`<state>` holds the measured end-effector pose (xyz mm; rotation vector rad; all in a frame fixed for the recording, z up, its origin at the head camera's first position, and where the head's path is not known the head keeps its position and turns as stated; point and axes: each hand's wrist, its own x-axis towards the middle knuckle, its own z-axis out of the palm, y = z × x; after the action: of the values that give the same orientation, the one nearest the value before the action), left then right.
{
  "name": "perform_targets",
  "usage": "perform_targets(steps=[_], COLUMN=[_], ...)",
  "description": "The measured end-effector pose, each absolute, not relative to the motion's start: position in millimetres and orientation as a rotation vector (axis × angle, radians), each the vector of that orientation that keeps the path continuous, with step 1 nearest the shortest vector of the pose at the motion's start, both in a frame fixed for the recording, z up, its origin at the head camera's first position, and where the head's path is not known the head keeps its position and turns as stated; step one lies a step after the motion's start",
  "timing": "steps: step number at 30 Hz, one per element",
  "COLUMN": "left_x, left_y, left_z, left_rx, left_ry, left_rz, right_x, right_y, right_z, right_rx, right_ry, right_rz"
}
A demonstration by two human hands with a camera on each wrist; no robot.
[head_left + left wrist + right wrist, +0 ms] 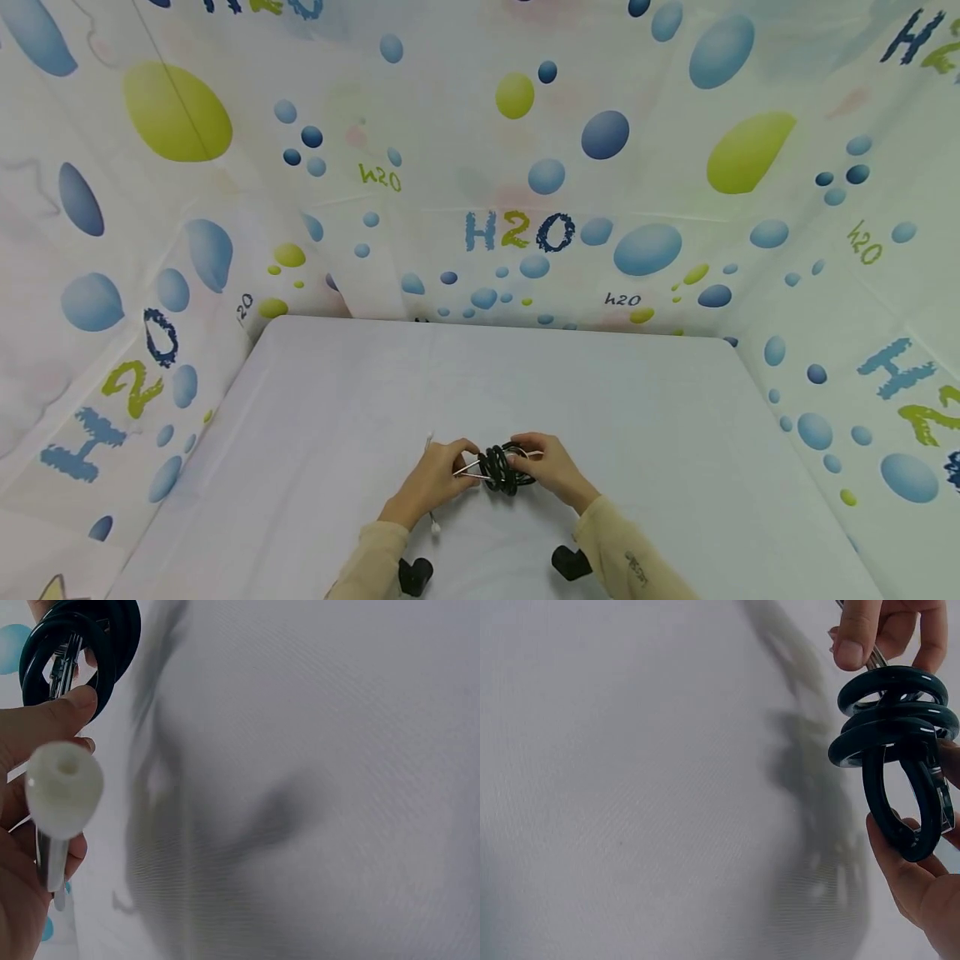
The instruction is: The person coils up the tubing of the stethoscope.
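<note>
Close over the white table, both hands hold a bundle of glossy dark rings (504, 472) joined to thin metal rods (468, 470). My left hand (441, 467) pinches the rods on the left side. A white rounded knob (64, 791) on a metal stem sticks out beside its palm. My right hand (553, 468) grips the right end of the bundle, fingers around a ring. In the right wrist view several dark green loops (892, 735) stack side by side, and a longer loop hangs toward the right hand's fingers. The palm side of each hand is partly hidden.
A white cloth covers the table (480, 375). Behind it and at both sides hang white curtains (450, 150) printed with blue and green drops and H2O lettering. A black piece (572, 564) sits at the right sleeve, and another (415, 577) at the left sleeve.
</note>
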<state>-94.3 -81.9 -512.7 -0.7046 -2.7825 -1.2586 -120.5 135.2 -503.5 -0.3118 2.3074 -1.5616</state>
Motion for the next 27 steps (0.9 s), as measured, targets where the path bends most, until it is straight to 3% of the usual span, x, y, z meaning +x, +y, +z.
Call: perform_targets(steps=[10,27], left_x=[-97.6,-93.7], left_y=[-83.5,-85.8], left_z=[-532.4,-530.4], left_rx=[-0.725,-0.631], left_ry=[-2.747,-2.801], left_rz=[-1.227,-1.163], right_x=[-121.4,-120.2], right_y=[132.4,133.9], right_z=[-514.4,-518.9], right_rx=[-0.305,-0.383], right_ry=[2.391,2.470], right_rz=[-1.505,-1.423])
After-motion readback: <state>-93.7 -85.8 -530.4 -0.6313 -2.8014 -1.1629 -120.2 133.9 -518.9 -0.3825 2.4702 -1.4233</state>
